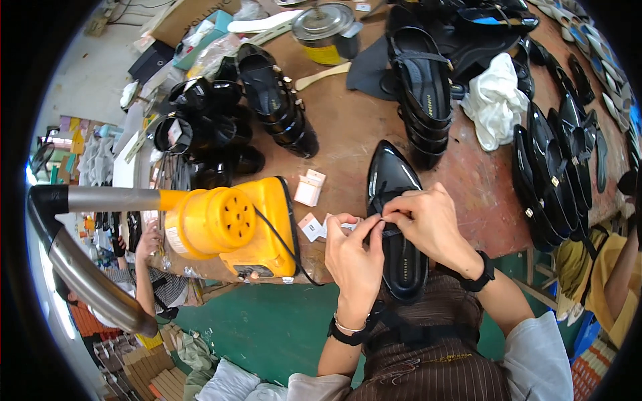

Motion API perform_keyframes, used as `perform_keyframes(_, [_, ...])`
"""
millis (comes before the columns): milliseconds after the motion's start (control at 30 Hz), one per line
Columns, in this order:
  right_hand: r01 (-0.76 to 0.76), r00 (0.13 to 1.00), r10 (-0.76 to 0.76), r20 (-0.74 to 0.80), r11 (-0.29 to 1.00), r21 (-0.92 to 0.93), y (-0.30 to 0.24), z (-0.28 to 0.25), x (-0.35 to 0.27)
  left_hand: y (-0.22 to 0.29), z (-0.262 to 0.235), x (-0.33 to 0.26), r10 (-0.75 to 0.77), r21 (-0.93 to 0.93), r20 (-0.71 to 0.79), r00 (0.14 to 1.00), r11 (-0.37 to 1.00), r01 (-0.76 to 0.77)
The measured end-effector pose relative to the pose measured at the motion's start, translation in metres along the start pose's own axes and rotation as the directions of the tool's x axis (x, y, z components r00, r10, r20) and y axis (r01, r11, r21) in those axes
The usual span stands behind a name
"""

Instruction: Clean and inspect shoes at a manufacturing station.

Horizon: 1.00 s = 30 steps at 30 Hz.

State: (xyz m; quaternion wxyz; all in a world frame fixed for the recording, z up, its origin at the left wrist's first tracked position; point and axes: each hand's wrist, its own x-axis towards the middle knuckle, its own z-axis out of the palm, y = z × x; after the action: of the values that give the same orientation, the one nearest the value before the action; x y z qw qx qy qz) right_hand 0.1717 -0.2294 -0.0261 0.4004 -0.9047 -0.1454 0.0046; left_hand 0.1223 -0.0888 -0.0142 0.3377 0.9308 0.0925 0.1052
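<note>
Scuffed brown worktable (341,123) w/ yellow machine (264,224) on L, white tags (309,189) nr it; blk shoe stacks (422,100), lidded pot (326,33) & crumpled white cloth (495,100) farther back.

Smooth, glossy shoe (393,172); scuffed, matt tabletop (485,217)

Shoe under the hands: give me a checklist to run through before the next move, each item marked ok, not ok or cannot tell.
1. Shoe insole up, toe pointing away from the person: ok.
2. Left hand and right hand both at the shoe: ok, fingertips meet over it.
3. Pinched piece identifiable: cannot tell, too small and covered by fingers.
4. Whole shoe within the table edge: not ok, the heel end appears to reach past it.
5. Cards free of the left hand: cannot tell, one is partly hidden behind it.
6. Cloth apart from the shoe: ok.
</note>
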Motion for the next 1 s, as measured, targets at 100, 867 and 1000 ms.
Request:
perform_keyframes(100, [-0.029,0.999,0.028,0.038,0.999,0.028,-0.001,-0.005,-0.002,-0.003,0.000,0.000,0.067,-0.023,0.009,0.998,0.997,-0.067])
perform_keyframes(867, [-0.192,0.976,0.073,0.204,0.724,0.663,-0.005,-0.045,-0.012,-0.023,0.000,0.018,0.021,-0.761,0.213,0.977,0.631,0.152])
perform_keyframes(1000, [-0.069,0.998,0.060,0.034,0.812,0.579,-0.004,-0.032,-0.017,-0.024,-0.007,0.011,0.090,-0.735,0.245,0.965,0.666,0.125])
